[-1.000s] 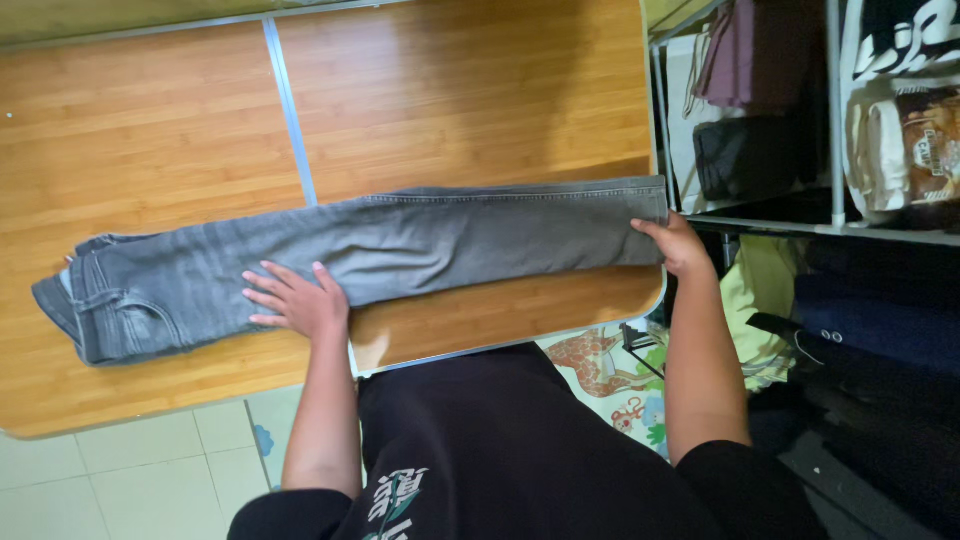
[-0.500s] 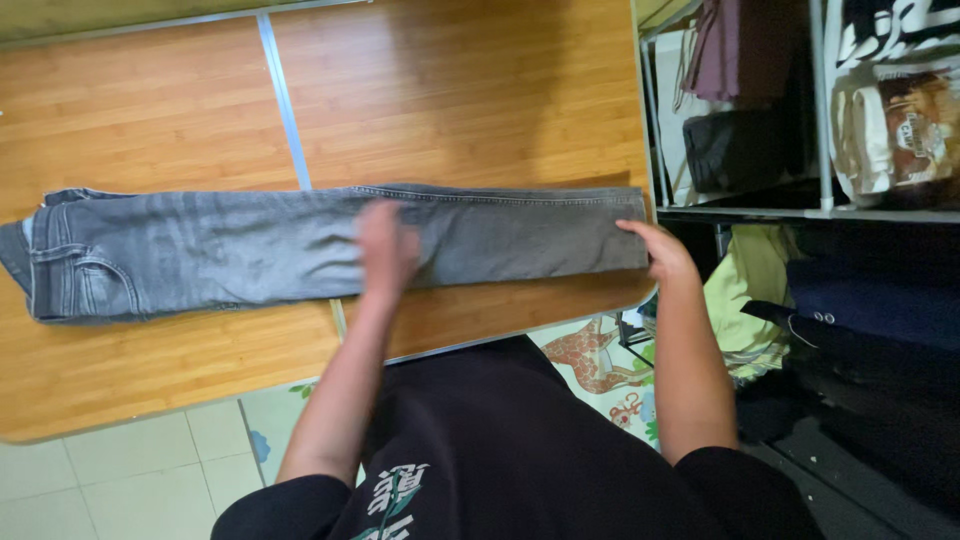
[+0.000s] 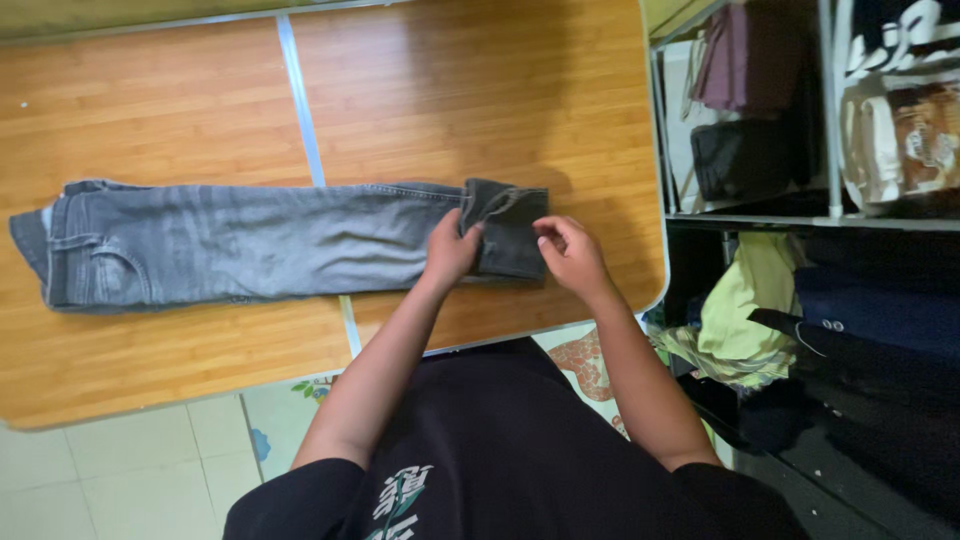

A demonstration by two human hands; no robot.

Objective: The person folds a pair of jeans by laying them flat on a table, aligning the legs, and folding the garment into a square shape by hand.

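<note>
across the middle of the frame, grey jeans (image 3: 240, 240) lie flat on the wooden tabletop (image 3: 480, 90) — soft, fairly heavy denim. left hand (image 3: 452, 250) fingers pinch the folded cuff; right hand (image 3: 572, 255) fingers, curled, grip its edge — best held at hems.

Wooden table (image 3: 480, 90), tiled floor (image 3: 130, 470), cluttered shelves (image 3: 830, 215)

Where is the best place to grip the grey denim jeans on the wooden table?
Probably the folded cuff end of the grey denim jeans, from the near edge: it lies doubled and thick beside the left hand and right hand, while the rest lies flat on the wooden table.
</note>
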